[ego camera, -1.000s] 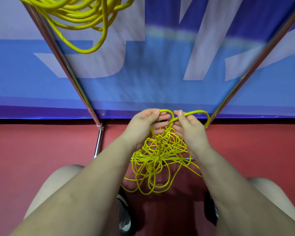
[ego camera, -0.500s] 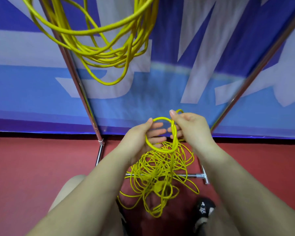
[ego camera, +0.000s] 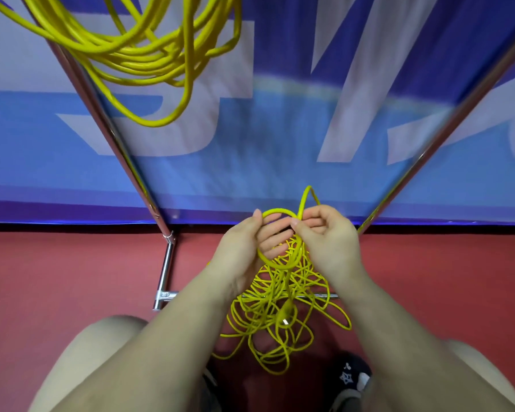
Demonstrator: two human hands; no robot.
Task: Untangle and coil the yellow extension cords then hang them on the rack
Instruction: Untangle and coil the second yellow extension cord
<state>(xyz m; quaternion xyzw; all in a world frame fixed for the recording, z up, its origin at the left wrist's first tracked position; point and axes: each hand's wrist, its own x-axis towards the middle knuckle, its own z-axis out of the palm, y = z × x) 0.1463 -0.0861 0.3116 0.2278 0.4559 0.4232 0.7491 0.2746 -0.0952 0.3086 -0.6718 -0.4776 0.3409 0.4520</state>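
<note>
tangled cord (ego camera: pixel 280 310): a thin yellow cord hangs in a knotted bunch below both hands, over the red floor (ego camera: pixel 72 278), with its plug (ego camera: pixel 286 318) dangling mid-bunch.
loop in hand (ego camera: pixel 275 233): one small round turn is held up between the hands, with a short bight poking up above the right hand.
left hand (ego camera: pixel 244 248): fingers curled, thumb pinching the loop's left side.
right hand (ego camera: pixel 327 239): closed round the strand where the loop crosses itself.
hung cord (ego camera: pixel 137 55): a thicker yellow coil already hangs on the rack (ego camera: pixel 113 138) at upper left.
risk, tightening: pulling the loop up while the bunch hangs free would likely cinch the knots below.
risk, plug: the plug could snag in a loop and lock the tangle.
risk, slipping: a loose pinch could drop the turn back into the bunch.
</note>
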